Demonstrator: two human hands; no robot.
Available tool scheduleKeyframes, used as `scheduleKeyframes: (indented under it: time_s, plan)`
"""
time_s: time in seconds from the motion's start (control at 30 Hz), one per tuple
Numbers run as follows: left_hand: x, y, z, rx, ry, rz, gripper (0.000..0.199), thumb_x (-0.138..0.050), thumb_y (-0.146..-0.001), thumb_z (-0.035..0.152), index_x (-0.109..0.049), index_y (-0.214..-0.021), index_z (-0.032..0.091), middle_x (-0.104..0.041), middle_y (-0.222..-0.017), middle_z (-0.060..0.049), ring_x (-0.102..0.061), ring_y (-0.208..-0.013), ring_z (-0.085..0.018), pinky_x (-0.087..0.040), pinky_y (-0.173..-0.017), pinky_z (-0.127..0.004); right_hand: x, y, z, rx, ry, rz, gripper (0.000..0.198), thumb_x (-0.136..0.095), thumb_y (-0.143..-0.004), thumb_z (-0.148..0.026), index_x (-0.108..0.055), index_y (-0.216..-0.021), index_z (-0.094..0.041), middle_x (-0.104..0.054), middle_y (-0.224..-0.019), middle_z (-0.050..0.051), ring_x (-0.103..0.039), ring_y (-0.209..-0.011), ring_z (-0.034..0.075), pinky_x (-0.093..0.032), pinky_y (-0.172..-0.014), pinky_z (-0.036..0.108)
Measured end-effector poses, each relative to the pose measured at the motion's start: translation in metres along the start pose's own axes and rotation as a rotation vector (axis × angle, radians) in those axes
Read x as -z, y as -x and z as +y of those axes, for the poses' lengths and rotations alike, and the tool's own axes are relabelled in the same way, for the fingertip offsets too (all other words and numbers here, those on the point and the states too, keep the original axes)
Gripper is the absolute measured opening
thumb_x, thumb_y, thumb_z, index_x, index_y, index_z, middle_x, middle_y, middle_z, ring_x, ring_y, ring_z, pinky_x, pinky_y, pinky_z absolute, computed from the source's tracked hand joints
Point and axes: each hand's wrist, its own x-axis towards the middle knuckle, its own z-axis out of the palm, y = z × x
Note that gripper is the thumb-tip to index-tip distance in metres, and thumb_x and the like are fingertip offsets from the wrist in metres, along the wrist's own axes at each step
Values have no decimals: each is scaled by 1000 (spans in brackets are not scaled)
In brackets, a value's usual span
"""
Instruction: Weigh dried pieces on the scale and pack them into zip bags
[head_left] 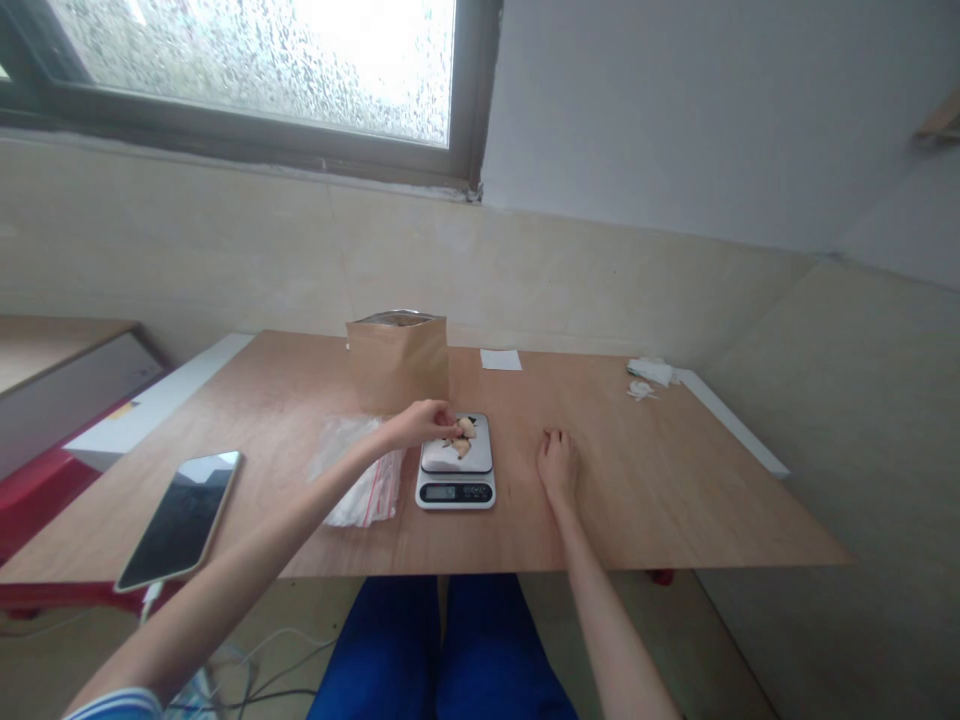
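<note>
My left hand [424,423] reaches over the white digital kitchen scale [456,492], thumb and fingers pinched at a pale tan dried piece [466,428]. More tan pieces [458,447] with dark bits lie on the scale's plate, partly behind my fingers. What these pieces are, I cannot tell. The scale's display is too small to read. To the right of the scale, my right hand [557,463] rests on the table with its fingers loosely bent and nothing visible in them. Under my left forearm lies a stack of clear zip bags [382,490] with red strips.
Behind the scale stands an open brown paper pouch [397,360]. A phone [180,520] with a charging cable lies at the left. A white paper [500,359] is near the wall, and crumpled white material [652,372] lies at the far right of the wooden table [675,480].
</note>
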Motion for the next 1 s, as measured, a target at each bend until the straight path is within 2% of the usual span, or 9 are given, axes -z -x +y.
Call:
scheduleKeyframes:
  time_s: [0.07, 0.17, 0.43, 0.6, 0.63, 0.77, 0.83, 0.9, 1.0]
  plan:
    - [-16, -1, -15, 24, -8, -37, 32, -56, -68, 49, -61, -74, 17, -66, -72, -2, -60, -68, -17, -39, -56, -23, 0, 0, 0, 1, 2, 6, 33, -31, -85, -14, -61, -98, -8, -61, -95, 16, -54, -83, 21, -35, -71, 30]
    - [-28, -1, -26, 60, -29, -19, 30, -54, -71, 46, -61, -74, 17, -67, -69, -2, -60, -65, -16, -38, -54, -22, -1, 0, 0, 3, -4, 32, 33, -31, -86, -14, -61, -98, -8, -61, -95, 15, -54, -83, 21, -35, -72, 30]
    - [-24, 0, -25, 129, -214, 132, 15, -59, -70, 32, -59, -66, 17, -64, -64, -4, -60, -64, -20, -37, -57, -26, -1, 1, 0, 0, -9, 20, 33, -32, -86, -14, -62, -99, -9, -62, -95, 16, -54, -84, 21, -35, -71, 30]
    - [14, 3, 6, 93, -292, 326, 18, -48, -80, 33, -55, -78, 18, -62, -81, -8, -58, -77, -22, -41, -67, -31, 0, 0, -1, -19, -12, -1, 31, -34, -84, -12, -61, -100, -8, -61, -97, 16, -54, -86, 21, -34, -72, 30]
    - [27, 3, 13, 68, -307, 400, 18, -44, -82, 32, -54, -81, 18, -61, -84, -9, -57, -81, -22, -42, -71, -32, 0, 0, -1, -20, -10, -3, 31, -34, -84, -12, -61, -100, -8, -61, -97, 16, -54, -87, 22, -34, -73, 30]
    - [79, -6, 36, -151, -388, 937, 17, -41, -83, 25, -53, -91, 15, -58, -93, -10, -54, -90, -21, -43, -81, -34, 0, 1, -1, -9, -10, 11, 31, -33, -85, -12, -59, -101, -8, -61, -98, 16, -54, -89, 22, -35, -75, 30]
    - [100, -13, 40, -162, -457, 1027, 21, -41, -83, 24, -54, -96, 13, -57, -99, -11, -52, -98, -22, -41, -88, -36, 0, 2, -1, 1, -10, 17, 32, -32, -85, -13, -59, -101, -8, -61, -98, 16, -53, -88, 22, -35, -75, 31]
    - [112, -20, 38, -63, -570, 904, 26, -37, -84, 25, -56, -96, 11, -58, -99, -14, -53, -99, -24, -41, -88, -37, 1, 2, -1, 7, -8, 18, 32, -32, -85, -13, -59, -100, -8, -61, -98, 17, -53, -88, 22, -35, -75, 31]
    - [115, -26, 32, 134, -736, 550, 36, -27, -87, 24, -60, -90, 10, -62, -96, -17, -58, -94, -26, -44, -81, -36, 1, 2, -1, 8, -3, 15, 33, -31, -85, -14, -60, -99, -8, -61, -96, 17, -54, -87, 22, -35, -74, 31]
